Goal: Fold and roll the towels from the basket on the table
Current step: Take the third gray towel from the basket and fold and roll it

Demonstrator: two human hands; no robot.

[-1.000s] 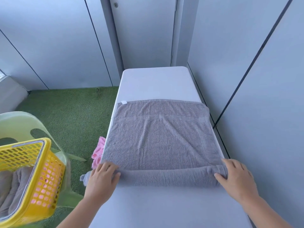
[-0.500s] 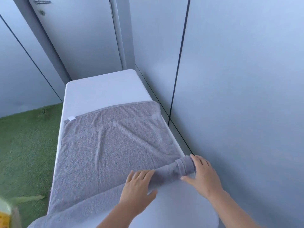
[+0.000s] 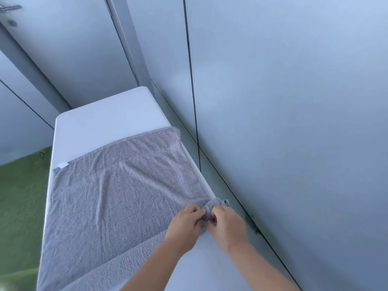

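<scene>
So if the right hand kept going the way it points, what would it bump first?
The grey towel: the right hand pinches its rolled end and points toward the left hand, which sits just beyond and would probably come next, though depth is hard to judge.

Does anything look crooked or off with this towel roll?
Yes: the towel roll is uneven, bunched tight where left hand and right hand pinch it at the table edge, but loose and flat leftward.

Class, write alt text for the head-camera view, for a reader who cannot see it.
A person's left hand and right hand pinch the rolled right end of a grey towel spread on a white table beside a grey wall.
</scene>
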